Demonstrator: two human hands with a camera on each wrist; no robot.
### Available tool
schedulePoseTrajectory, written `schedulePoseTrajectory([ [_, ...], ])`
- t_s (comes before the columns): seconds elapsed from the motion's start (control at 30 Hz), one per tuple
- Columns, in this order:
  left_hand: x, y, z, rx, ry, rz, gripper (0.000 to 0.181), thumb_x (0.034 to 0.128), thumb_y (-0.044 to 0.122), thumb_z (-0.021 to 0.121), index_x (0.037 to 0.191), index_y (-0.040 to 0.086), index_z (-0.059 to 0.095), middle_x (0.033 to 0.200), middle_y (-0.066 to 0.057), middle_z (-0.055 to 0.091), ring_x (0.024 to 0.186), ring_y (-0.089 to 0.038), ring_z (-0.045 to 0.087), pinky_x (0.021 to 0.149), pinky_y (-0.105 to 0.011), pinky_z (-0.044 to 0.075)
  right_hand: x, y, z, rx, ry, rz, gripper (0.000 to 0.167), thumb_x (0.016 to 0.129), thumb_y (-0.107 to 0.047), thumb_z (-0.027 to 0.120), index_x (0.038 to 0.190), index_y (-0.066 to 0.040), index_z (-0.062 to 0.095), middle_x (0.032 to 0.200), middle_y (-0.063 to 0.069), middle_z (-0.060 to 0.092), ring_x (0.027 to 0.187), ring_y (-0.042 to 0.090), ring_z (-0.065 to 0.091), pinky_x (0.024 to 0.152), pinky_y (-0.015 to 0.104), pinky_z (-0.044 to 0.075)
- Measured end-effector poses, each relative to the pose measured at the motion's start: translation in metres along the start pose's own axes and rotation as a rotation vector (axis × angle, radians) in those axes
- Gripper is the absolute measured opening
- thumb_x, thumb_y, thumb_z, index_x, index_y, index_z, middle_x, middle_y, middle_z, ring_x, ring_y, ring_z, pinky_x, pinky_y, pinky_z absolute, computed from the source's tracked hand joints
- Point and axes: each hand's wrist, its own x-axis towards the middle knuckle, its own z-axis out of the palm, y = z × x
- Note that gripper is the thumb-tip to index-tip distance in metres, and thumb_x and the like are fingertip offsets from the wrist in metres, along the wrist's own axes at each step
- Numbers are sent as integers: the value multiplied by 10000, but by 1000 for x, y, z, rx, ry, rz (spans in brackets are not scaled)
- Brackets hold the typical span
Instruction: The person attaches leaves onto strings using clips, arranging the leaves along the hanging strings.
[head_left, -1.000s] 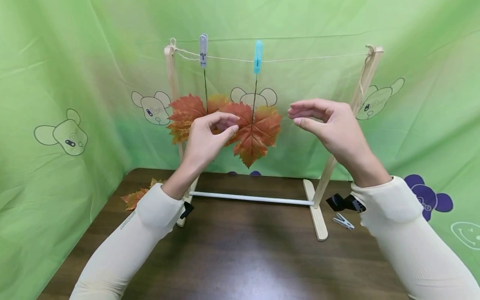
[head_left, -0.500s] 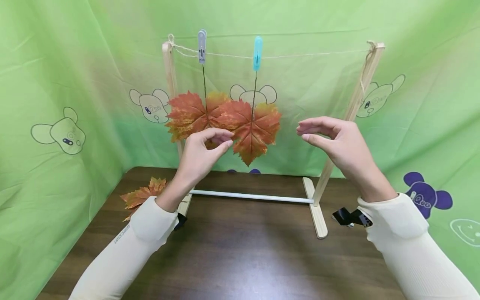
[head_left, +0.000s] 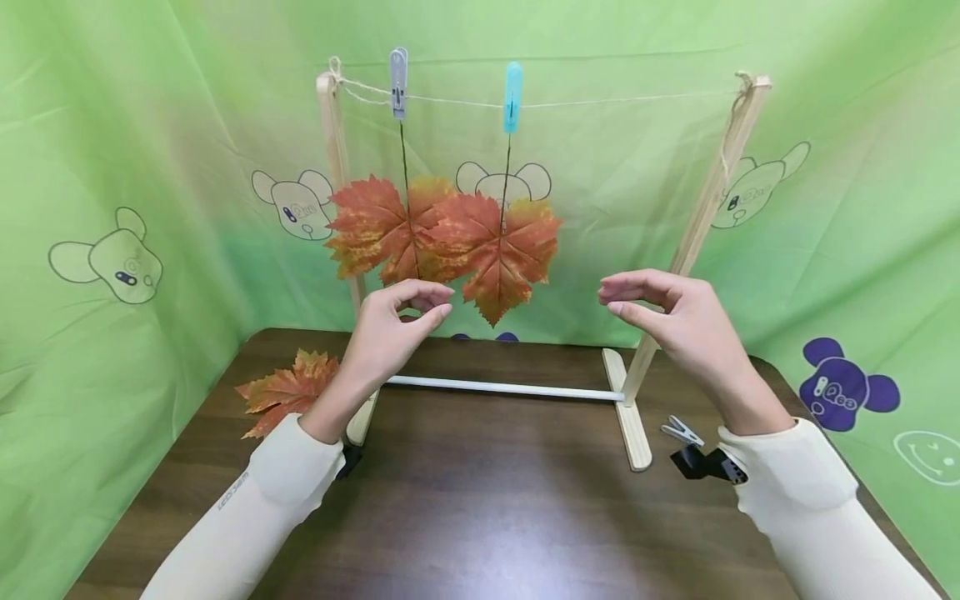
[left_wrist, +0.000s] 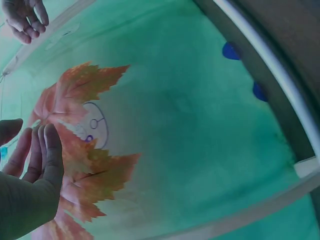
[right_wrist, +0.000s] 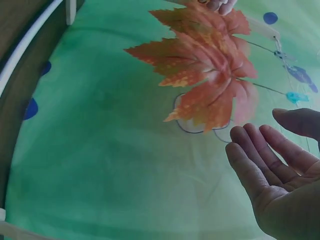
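A green fabric backdrop (head_left: pixel 600 208), printed with outlined bear heads and a purple one at the right, surrounds a dark brown wood-grain table (head_left: pixel 480 492). Over the table, a person in off-white sleeves (head_left: pixel 795 475) has both hands raised, relaxed and holding nothing. The left hand (head_left: pixel 386 329) has gently bent fingers, its thumb apart from them; it is near the lower edges of two orange-red, yellow-tinged maple-like leaves, and whether it touches them cannot be told. The right hand (head_left: pixel 686 321), similarly curved, is in front of the right pale wooden post (head_left: pixel 720 175), apart from the leaves.

The left leaf (head_left: pixel 367 221) hangs by its stem from a grey clothespin (head_left: pixel 398 83), the right leaf (head_left: pixel 517 250) from a translucent turquoise clothespin (head_left: pixel 513 96), both clipped to a thin beige string (head_left: pixel 615 101). A white rod (head_left: pixel 502 387) joins the stand's feet. On the table lie another orange leaf (head_left: pixel 288 385), at left, and a light grey clothespin (head_left: pixel 682 431), at right.
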Motion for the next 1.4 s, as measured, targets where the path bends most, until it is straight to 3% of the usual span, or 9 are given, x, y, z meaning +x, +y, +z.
schedulePoseTrajectory([
  [0.2,-10,-16,-6,16,-45,-28,168,971,168,759,1132,131,792,1021,-39,756,941,-149,661,875,-305,575,-10,11,1,-12,-7,2,235,1007,-138,713,1237,-100,743,1103,-165,778,1053,-9,722,896,98,516],
  [0.47,-24,-37,-21,59,-76,-94,175,977,172,755,1144,134,792,1032,-48,772,912,-133,676,801,-253,551,-20,28,-2,-38,-16,30,232,1018,-119,687,1243,-95,739,1085,-189,775,1036,-68,697,888,79,492],
  [0.83,-37,-59,-42,138,-122,-184,190,991,196,743,1168,141,787,1102,-74,788,929,-218,717,756,-248,556,-30,46,-2,-60,-25,77,256,1005,-140,716,1256,-92,727,1059,-239,762,1006,-89,686,869,79,500],
  [1.0,-42,-71,-50,126,-132,-196,187,992,179,742,1165,128,792,1207,-76,774,945,-170,709,756,-222,550,-36,54,-2,-77,-22,77,251,1004,-124,713,1249,-71,723,1044,-281,741,957,-102,686,815,95,521],
  [1.1,-43,-78,-54,133,-135,-197,181,986,172,749,1156,130,796,1188,-64,774,928,-136,691,758,-217,546,-38,58,-2,-90,-30,71,265,1006,-104,703,1262,-39,710,1053,-288,732,952,-111,680,806,95,523],
  [1.4,-50,-100,-64,170,-211,-223,244,988,164,745,1218,83,768,1197,-151,760,982,-229,726,796,-219,572,-50,75,-8,-162,-39,107,283,1006,-159,718,1264,-43,720,1089,-266,733,994,-124,661,838,64,481],
])
